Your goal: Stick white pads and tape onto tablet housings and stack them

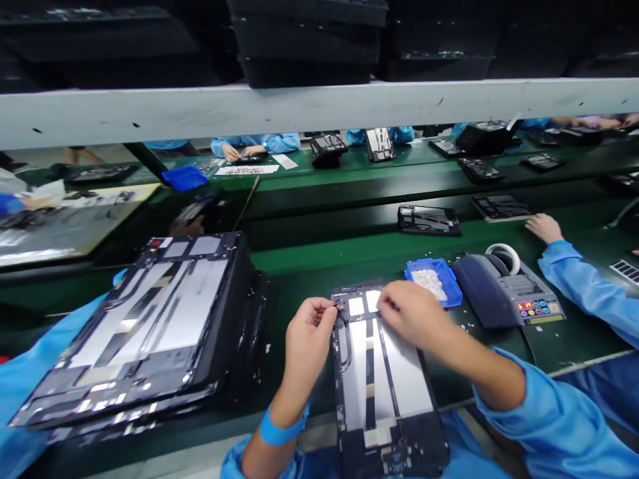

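Note:
An opened tablet housing point(407, 379), with silvery battery panels and dark ribbon cables, lies in front of me, its lower end over the bench's front edge. At its upper left corner, my left hand point(309, 336) is closed, thumb and forefinger pinched by a small part too tiny to name. Over the upper right of the housing my right hand point(417, 313) rests with curled fingers; its fingertips are mostly hidden, as is anything in them. Two pale square pads, including a white pad point(356, 307), show between the hands. A blue band circles my left wrist.
A tall stack of similar tablet housings point(200, 299) stands on the left. Right of my work are a blue tray point(453, 286) of small white pieces and a tape dispenser point(499, 286). A co-worker's hand point(545, 228) touches another housing point(500, 206). Black bins point(309, 46) line an overhead shelf.

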Demonstrator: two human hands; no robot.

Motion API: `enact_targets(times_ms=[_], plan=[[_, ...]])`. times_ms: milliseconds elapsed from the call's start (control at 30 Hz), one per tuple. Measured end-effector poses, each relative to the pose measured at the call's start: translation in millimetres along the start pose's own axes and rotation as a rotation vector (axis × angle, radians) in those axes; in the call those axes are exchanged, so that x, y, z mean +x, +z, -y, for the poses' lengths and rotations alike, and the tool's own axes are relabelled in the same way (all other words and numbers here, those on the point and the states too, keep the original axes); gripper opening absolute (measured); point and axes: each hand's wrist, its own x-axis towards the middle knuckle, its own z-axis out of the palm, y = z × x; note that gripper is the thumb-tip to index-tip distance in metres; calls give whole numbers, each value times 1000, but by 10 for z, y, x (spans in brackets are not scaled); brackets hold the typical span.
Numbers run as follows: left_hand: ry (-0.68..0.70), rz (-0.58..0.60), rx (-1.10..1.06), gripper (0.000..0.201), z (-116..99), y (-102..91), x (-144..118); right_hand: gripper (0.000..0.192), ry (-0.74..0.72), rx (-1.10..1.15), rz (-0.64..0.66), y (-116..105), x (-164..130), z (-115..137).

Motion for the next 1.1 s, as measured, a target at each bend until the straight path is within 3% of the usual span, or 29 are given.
enact_targets(times_ms=[100, 167, 367, 467, 567, 633, 767, 833, 900, 1000, 1100], plan=[[3, -22, 0, 16, 0, 7, -37, 16, -88, 50, 50, 193, 128, 480], [1, -40, -14, 18, 13, 14, -73, 18, -82, 46, 82, 261, 182, 611], [68, -121, 74, 16, 37, 38, -195, 18, -41, 25, 73, 310, 210, 637], [52, -100, 50, 17, 7, 45, -200, 14, -32, 66, 40, 327, 247, 660], [-19, -46, -52, 18, -20, 40, -153, 14, -60, 126, -32, 242, 244, 531], [-69, -37, -115, 19, -18, 30, -114, 14, -19, 156, -93, 92, 174, 287], [-112, -30, -153, 20, 22, 12, -59, 12, 286, 87, -158, -255, -64, -457], [-107, -25, -140, 21, 37, 6, -54, 13, 420, -53, -97, -336, -156, -784], [-83, -20, -113, 22, 36, -12, -70, 19, 479, -198, 31, -341, -203, -960], [2, 26, -37, 30, 17, -90, -113, 22, 429, -194, 71, -311, -183, -856], [144, -13, 129, 28, 9, -204, -109, 20, 253, 108, 4, -306, -40, -407]])
